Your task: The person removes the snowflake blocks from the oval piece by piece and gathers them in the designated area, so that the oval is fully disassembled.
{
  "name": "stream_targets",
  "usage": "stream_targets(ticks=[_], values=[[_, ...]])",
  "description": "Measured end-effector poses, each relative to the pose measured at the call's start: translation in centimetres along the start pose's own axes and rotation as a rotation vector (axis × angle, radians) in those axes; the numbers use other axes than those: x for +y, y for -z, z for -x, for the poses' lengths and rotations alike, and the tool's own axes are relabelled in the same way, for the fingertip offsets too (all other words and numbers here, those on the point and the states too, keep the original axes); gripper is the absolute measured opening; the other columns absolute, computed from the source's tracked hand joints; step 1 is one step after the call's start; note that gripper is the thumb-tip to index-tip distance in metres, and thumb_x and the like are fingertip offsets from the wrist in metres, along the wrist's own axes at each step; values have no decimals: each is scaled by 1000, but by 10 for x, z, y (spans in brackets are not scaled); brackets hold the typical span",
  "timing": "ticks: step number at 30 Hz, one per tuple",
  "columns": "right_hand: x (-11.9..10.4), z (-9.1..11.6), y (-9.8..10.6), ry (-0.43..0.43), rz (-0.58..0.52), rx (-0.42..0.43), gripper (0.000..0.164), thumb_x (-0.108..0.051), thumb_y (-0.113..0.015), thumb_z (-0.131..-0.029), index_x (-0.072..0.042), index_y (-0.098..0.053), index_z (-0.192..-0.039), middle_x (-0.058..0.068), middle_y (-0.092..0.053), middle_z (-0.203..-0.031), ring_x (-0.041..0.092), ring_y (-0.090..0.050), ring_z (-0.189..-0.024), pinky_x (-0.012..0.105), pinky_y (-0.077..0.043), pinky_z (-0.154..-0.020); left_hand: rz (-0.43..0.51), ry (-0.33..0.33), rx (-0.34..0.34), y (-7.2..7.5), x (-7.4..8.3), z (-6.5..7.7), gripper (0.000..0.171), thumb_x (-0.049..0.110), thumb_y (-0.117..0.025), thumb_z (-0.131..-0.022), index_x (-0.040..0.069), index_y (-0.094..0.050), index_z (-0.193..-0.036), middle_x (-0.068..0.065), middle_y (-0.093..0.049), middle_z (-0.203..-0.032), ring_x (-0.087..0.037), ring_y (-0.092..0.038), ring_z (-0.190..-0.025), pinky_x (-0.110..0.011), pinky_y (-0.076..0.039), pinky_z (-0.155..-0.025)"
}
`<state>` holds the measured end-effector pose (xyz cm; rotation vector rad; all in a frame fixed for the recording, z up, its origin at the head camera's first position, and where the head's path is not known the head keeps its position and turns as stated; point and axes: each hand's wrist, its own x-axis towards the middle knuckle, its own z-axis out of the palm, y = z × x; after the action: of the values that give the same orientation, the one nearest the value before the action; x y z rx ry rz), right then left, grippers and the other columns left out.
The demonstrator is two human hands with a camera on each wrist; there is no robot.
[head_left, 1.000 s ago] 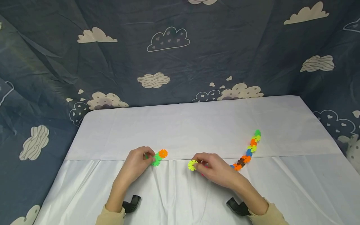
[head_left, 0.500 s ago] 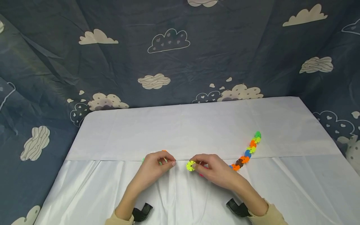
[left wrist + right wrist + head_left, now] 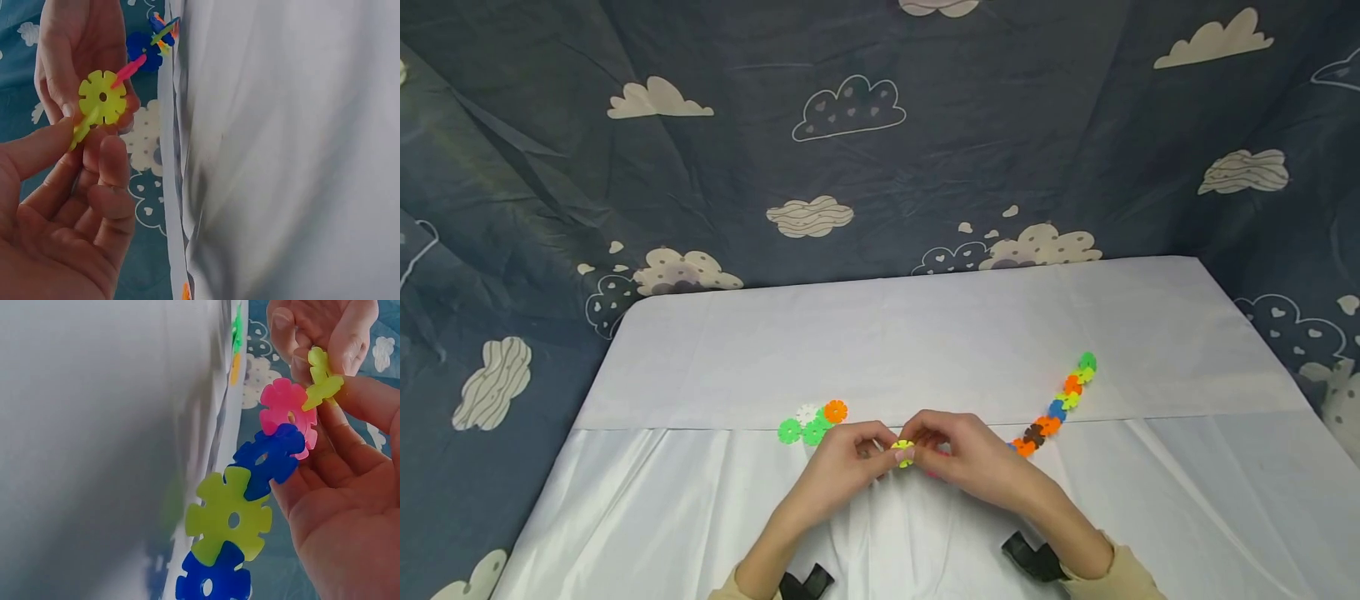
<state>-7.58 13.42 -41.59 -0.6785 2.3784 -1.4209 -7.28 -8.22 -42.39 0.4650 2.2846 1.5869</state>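
Both hands meet over the front middle of the table. In the left wrist view, my left hand [image 3: 69, 231] pinches a yellow notched disc [image 3: 85, 127], seen edge-on, against another yellow notched disc [image 3: 114, 103] that faces the camera. My right hand [image 3: 970, 454] grips that second disc, the end of a chain of interlocking plastic discs. Behind it in the right wrist view follow a pink disc [image 3: 275, 400], a blue disc [image 3: 275, 459] and a yellow-green disc [image 3: 212, 515]. The chain's far part [image 3: 1049, 425] curves away across the table; my right hand hides some of it.
Left of the hands lie loose discs: a white disc [image 3: 806, 414], an orange disc [image 3: 836, 411] and several green discs [image 3: 789, 431]. White cloth [image 3: 880, 350] covers the table. A dark curtain [image 3: 970, 150] with clouds hangs behind. Black wrist mounts [image 3: 1033, 558] sit below the forearms.
My left hand has moved right from the loose discs to the yellow disc at my right fingertips. The loose discs show again. My right hand has shifted slightly left, and the chain with it.
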Motion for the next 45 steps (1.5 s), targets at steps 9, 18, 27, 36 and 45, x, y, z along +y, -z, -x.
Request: stream_targets(ticks=[9, 18, 27, 36, 45], values=[[-1, 1, 3, 8, 54, 40, 13, -23, -65, -96, -27, -68, -109, -15, -67, -104, 6, -62, -94, 34, -52, -83, 236, 87, 61, 3, -4, -1, 12, 16, -69, -92, 4, -69, -87, -20, -63, -71, -30, -56, -58, -25, -42, -50], [-6, 2, -6, 199, 423, 101, 14, -12, -67, -93, -14, -73, -105, -10, -68, -96, 4, -59, -83, 28, -53, -77, 511, 188, 51, 6, -7, -2, 14, 10, -69, -90, -2, -63, -86, -8, -59, -61, -17, -49, -51, -22, -38, -46], [0, 0, -10, 363, 441, 185, 10, -4, -73, -85, -12, -71, -79, -12, -59, -73, 1, -48, -65, 16, -44, -59, 471, 215, -3, 2, -4, -1, 21, 12, -68, -90, -8, -65, -85, -13, -65, -70, -14, -52, -49, -21, -38, -46], [5, -2, -11, 407, 404, 305, 11, -2, -76, -80, -13, -73, -77, -11, -61, -69, -1, -49, -61, 11, -41, -54, 504, 219, 31, -1, -3, -3, 19, 11, -65, -92, -6, -63, -83, -10, -65, -69, -14, -52, -49, -21, -40, -46], [5, -2, -3, 311, 372, 239, 4, -9, -77, -85, -11, -76, -88, -8, -68, -80, 1, -53, -66, 19, -49, -59, 347, 179, 180, 27, -3, -2, 17, 11, -67, -93, -5, -67, -88, -18, -63, -73, -18, -51, -53, -23, -40, -50]])
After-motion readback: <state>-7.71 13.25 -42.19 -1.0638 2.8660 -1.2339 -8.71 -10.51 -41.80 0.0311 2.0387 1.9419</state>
